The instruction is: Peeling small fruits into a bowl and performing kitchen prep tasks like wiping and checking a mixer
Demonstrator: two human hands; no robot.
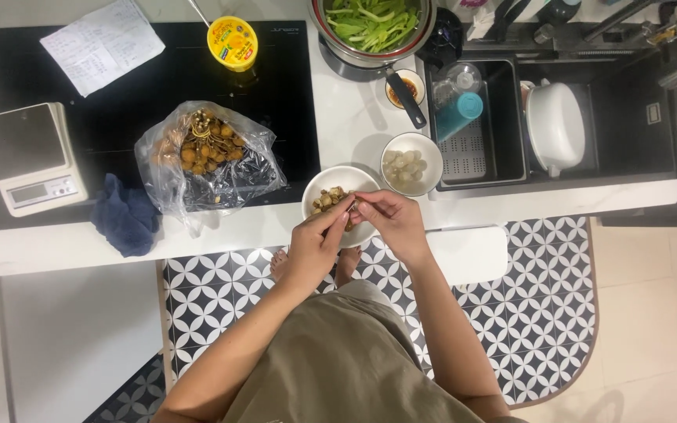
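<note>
2 bowls (331,182) (425,149): peels, peeled fruit.

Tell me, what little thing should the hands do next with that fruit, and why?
Probably pull the shell apart and let it drop. The left hand and right hand pinch one small brown fruit right above the bowl of shells. The peeled pale fruit seems to go in the smaller white bowl beside it.
</note>
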